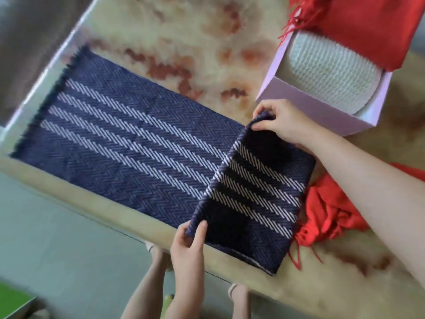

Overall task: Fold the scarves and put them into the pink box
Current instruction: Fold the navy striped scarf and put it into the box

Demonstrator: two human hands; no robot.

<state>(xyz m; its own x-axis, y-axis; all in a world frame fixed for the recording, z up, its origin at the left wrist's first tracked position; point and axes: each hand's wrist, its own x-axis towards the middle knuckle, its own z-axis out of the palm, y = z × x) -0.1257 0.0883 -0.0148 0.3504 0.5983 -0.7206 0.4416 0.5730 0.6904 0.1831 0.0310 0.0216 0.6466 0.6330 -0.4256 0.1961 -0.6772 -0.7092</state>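
The navy striped scarf (128, 143) lies flat on the table (184, 42), its length running from a fringed end at the table's left edge toward the right. Its right-hand portion is turned back over itself, forming a folded section (257, 194) that rests on the lower layer, white stripes facing up.

The left hand (187, 245) grips the near corner of the folded section at the table's front edge: thumb on top of the fabric, fingers curled round it from below. The right hand (281, 122) pinches the far corner of the same section: thumb and curled fingers closed on the fabric. The right forearm extends away to the right.

The pink box (305, 109) stands on the table just beyond the right hand, top open, near the navy striped scarf but apart from it. A white knitted scarf (322, 74) lies folded inside the box. A red scarf (368, 26) is draped over the box's far rim, with its fringe hanging at the far left corner.

A second red scarf (328, 217) lies bunched on the table just beside the folded section, partly under the right forearm, fringe toward the front edge.

The table surface is cream with reddish-brown marbling. Below its front edge are a grey floor (57, 238), the person's legs and a green object (11, 298) at the lower left corner
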